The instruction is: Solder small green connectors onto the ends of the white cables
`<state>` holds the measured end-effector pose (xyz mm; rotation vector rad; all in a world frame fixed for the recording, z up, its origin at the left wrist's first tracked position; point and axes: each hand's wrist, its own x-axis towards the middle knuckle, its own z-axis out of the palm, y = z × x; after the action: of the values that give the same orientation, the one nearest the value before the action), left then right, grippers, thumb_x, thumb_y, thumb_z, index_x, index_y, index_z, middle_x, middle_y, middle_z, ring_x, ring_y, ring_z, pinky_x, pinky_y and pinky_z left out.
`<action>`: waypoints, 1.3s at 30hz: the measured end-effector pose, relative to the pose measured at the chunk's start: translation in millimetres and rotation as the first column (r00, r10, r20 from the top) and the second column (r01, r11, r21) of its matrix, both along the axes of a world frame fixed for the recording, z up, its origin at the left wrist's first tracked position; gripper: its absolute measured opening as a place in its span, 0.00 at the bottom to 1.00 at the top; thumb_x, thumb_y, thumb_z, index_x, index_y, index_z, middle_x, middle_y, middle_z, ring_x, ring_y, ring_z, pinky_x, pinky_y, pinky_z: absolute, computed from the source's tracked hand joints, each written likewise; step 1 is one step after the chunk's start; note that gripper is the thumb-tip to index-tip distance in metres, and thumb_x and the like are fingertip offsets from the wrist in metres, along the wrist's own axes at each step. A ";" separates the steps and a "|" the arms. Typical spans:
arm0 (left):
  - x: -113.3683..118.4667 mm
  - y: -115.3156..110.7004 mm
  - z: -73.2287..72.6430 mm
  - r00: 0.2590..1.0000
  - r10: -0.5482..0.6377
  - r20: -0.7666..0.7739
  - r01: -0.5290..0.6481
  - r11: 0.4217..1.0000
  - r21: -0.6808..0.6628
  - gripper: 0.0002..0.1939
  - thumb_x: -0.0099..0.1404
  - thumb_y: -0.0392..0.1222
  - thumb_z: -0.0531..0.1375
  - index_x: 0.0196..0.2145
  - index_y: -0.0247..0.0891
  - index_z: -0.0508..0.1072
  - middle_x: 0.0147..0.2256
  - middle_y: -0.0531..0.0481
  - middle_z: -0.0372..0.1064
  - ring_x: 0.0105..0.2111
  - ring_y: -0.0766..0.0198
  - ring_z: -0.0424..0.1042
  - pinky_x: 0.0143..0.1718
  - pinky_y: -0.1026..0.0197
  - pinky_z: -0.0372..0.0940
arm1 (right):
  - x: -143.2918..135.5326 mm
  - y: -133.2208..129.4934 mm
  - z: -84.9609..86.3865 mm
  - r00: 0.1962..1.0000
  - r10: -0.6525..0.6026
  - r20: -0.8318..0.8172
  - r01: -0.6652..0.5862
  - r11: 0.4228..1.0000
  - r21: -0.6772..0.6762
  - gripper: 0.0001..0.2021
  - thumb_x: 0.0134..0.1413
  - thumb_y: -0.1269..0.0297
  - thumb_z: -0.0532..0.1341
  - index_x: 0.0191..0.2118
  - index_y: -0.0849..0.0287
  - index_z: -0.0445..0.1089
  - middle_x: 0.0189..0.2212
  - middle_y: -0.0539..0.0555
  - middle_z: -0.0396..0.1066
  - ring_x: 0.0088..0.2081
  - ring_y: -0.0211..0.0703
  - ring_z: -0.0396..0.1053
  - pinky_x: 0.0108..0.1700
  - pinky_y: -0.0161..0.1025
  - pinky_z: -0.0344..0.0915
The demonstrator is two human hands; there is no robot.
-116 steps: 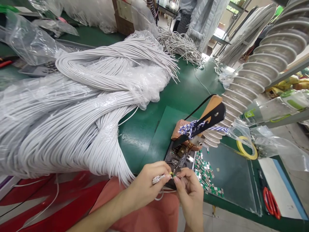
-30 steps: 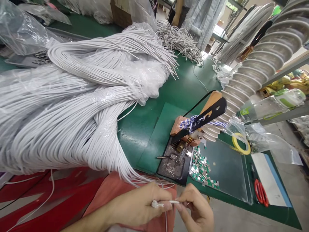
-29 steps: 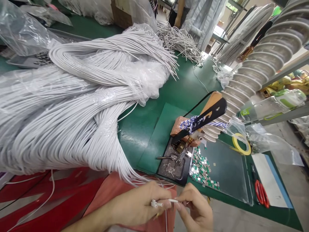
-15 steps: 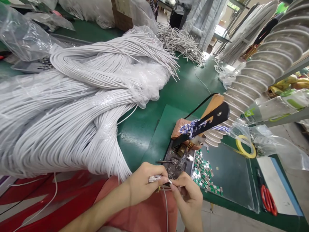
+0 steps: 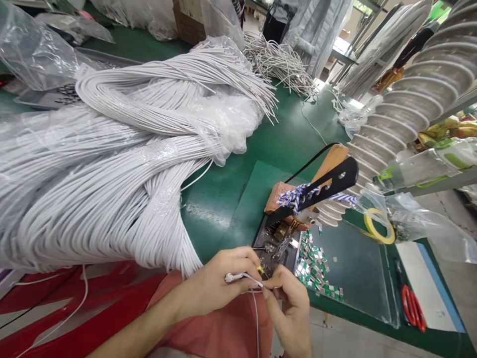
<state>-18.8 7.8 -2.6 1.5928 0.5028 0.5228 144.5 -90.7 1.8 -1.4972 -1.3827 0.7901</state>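
Observation:
A white cable (image 5: pixel 244 275) runs between my two hands at the front edge of the bench. My left hand (image 5: pixel 219 283) is closed around it, with a looped or folded white part sticking out over the fingers. Thumb and finger of my right hand (image 5: pixel 288 303) pinch the cable's end; the exact tip is hidden by the fingers. A small yellow piece (image 5: pixel 260 269) shows by my left fingertips, too small to make out. One white strand (image 5: pixel 257 318) hangs below the hands over the reddish cloth on my lap.
Large bundles of white cables (image 5: pixel 112 199) fill the left of the green bench (image 5: pixel 208 219). Behind my hands are a soldering stand with a brick (image 5: pixel 278 196), small green circuit boards (image 5: pixel 313 263) and a ribbed hose (image 5: pixel 402 99). Red-handled scissors (image 5: pixel 413 308) and yellow tape (image 5: pixel 372 233) are at right.
My left fingers have shifted on the cable, and the white piece over them now shows as a curved length. The yellow piece has moved up and right. My right hand keeps its pinch.

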 end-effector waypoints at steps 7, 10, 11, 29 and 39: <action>2.9 -1.1 -6.7 0.997 0.071 0.021 -0.071 0.997 -0.017 0.13 0.66 0.47 0.61 0.32 0.34 0.79 0.36 0.46 0.69 0.33 0.64 0.69 0.36 0.64 0.64 | 0.6 -2.8 0.7 0.999 0.037 0.001 -0.037 0.999 -0.016 0.09 0.64 0.70 0.54 0.33 0.57 0.67 0.27 0.48 0.62 0.27 0.37 0.61 0.29 0.33 0.56; 2.8 -0.9 -7.8 0.997 0.081 -0.008 -0.082 0.996 -0.020 0.15 0.66 0.48 0.61 0.31 0.34 0.79 0.36 0.47 0.69 0.32 0.64 0.69 0.36 0.64 0.63 | -1.7 -2.6 -1.5 0.999 0.036 0.015 -0.036 0.999 -0.003 0.09 0.65 0.69 0.52 0.33 0.57 0.66 0.28 0.49 0.63 0.29 0.37 0.62 0.31 0.33 0.57; 2.7 -0.8 -7.6 0.996 0.084 -0.010 -0.084 0.996 -0.021 0.15 0.66 0.49 0.61 0.30 0.34 0.79 0.36 0.47 0.69 0.32 0.64 0.69 0.35 0.64 0.63 | -2.3 -2.6 -1.8 0.999 0.038 0.017 -0.038 0.999 -0.004 0.09 0.65 0.69 0.52 0.33 0.57 0.65 0.28 0.49 0.62 0.29 0.37 0.62 0.31 0.33 0.57; 2.5 -1.9 -7.0 0.997 0.076 -0.020 -0.075 0.996 0.037 0.12 0.66 0.42 0.60 0.28 0.34 0.77 0.34 0.48 0.70 0.30 0.65 0.69 0.33 0.65 0.62 | 38.6 -22.3 6.5 0.925 -0.263 0.273 0.239 0.964 0.118 0.05 0.63 0.70 0.56 0.36 0.56 0.67 0.29 0.49 0.65 0.30 0.38 0.63 0.32 0.32 0.59; 4.0 -3.9 -7.1 0.996 0.081 0.023 -0.082 0.995 0.054 0.08 0.65 0.36 0.60 0.30 0.34 0.77 0.33 0.49 0.69 0.30 0.66 0.68 0.36 0.65 0.63 | 83.4 -15.6 -2.0 0.764 -0.328 0.556 0.431 0.900 -0.061 0.19 0.60 0.44 0.55 0.32 0.56 0.69 0.28 0.52 0.65 0.30 0.46 0.64 0.32 0.38 0.59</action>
<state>-14.8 3.9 -9.7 1.6224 0.5434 0.6184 227.9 -106.3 -0.1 -2.1803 -1.3365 0.2417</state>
